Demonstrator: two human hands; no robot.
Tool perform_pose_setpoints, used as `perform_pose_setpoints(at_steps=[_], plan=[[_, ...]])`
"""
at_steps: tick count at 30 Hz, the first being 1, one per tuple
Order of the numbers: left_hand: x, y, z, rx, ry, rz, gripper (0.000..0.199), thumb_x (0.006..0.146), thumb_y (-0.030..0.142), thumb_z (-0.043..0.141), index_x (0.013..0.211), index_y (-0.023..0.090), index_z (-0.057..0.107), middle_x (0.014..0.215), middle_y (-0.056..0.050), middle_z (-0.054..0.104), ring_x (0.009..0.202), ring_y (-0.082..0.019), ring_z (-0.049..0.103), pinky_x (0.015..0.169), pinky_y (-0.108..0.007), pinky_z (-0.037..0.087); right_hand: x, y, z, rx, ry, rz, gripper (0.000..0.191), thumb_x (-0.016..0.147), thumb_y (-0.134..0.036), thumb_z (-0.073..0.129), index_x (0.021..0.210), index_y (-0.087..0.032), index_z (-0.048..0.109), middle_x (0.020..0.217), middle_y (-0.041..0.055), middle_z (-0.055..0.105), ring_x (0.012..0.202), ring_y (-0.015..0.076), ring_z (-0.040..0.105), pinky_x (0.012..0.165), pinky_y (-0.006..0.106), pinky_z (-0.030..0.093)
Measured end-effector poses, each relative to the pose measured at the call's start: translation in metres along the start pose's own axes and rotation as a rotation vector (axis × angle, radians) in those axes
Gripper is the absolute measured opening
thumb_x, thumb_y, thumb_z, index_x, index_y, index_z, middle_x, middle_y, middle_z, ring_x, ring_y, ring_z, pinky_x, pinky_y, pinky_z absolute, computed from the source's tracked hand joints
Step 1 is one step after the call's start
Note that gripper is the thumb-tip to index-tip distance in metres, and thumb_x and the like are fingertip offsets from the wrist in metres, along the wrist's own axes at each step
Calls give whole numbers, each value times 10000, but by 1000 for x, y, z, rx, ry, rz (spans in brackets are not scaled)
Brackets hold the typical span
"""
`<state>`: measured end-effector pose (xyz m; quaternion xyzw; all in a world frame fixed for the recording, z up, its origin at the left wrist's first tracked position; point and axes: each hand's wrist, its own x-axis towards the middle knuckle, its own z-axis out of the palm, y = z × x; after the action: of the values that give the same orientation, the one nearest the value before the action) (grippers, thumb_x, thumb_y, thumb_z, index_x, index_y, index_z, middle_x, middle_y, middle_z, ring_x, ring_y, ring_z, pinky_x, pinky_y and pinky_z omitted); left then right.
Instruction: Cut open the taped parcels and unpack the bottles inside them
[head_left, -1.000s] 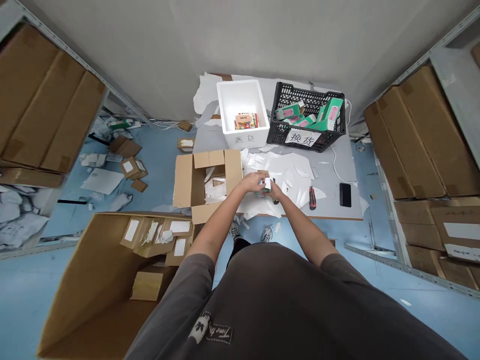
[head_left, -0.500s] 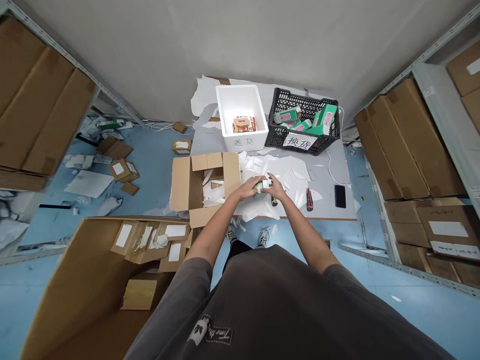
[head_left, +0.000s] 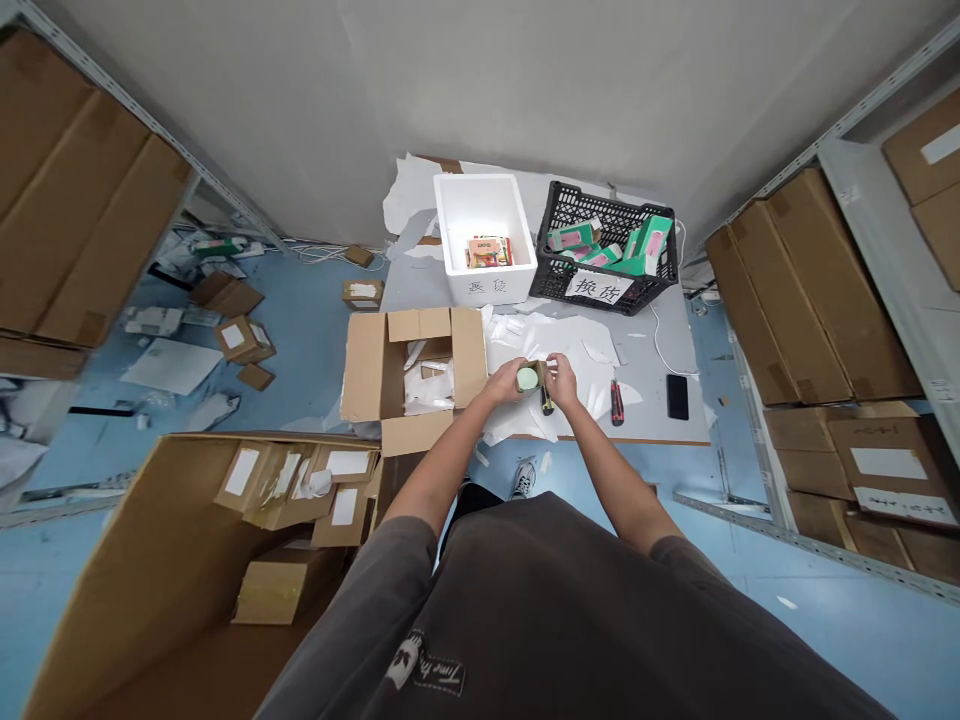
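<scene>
Above the near edge of the table, my left hand is closed around the left side of a small box. The box stands open toward me, and a round pale green thing, like a lid or a jar top, shows inside it. My right hand pinches the box at its right edge, fingers bent. Just below the box lies a yellow-and-black tool handle, partly covered. To its right is a red-and-black cutter.
An open cardboard box with white paper inside stands left of my hands. Behind are a white foam bin and a black crate of green boxes. A phone lies at right. A large carton is at lower left.
The small box has turned in my hands, so its open side with the round green thing now faces me. My right hand has shifted slightly to the right and down.
</scene>
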<state>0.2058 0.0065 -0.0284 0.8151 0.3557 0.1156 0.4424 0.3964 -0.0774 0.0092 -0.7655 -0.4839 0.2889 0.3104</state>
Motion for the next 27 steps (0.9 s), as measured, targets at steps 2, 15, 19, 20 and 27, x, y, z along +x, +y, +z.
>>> perform_pose_setpoints(at_steps=[2, 15, 19, 20, 27], plan=[[0, 4, 1, 9, 6, -23, 931, 728, 283, 911, 1569, 215, 517, 1570, -173, 634, 1475, -392, 603, 1206, -503, 545, -2, -8, -3, -174, -2, -99, 382, 961, -281, 552, 1282, -224, 752, 1641, 163, 585, 1490, 313, 571, 1227, 493, 502], [4, 15, 9, 62, 31, -42, 807, 704, 139, 825, 1462, 222, 562, 1512, -163, 645, 1503, -381, 567, 1264, -526, 501, 30, -55, 21, -888, -381, -51, 687, 818, -258, 902, 1484, -171, 754, 1898, 216, 162, 1729, 544, 136, 1286, 760, 318], [11, 19, 16, 71, -6, -65, 839, 693, 138, 844, 1471, 248, 547, 1520, -160, 640, 1492, -389, 581, 1233, -531, 521, 36, -43, 13, -838, -407, -17, 627, 760, -224, 939, 1371, -189, 803, 1870, 225, 258, 1688, 567, 247, 1205, 764, 442], [13, 20, 18, 76, -4, -83, 849, 686, 139, 855, 1469, 252, 546, 1511, -161, 645, 1481, -395, 590, 1215, -531, 534, 36, -39, 10, -821, -410, -46, 598, 755, -210, 932, 1341, -191, 812, 1866, 216, 277, 1681, 556, 271, 1201, 736, 465], [8, 24, 18, 85, -47, -72, 832, 680, 166, 859, 1454, 257, 566, 1498, -149, 665, 1483, -396, 592, 1180, -508, 553, 23, -24, -2, -706, -386, -169, 467, 731, -256, 902, 1188, -178, 846, 1852, 153, 342, 1659, 479, 336, 1264, 597, 465]])
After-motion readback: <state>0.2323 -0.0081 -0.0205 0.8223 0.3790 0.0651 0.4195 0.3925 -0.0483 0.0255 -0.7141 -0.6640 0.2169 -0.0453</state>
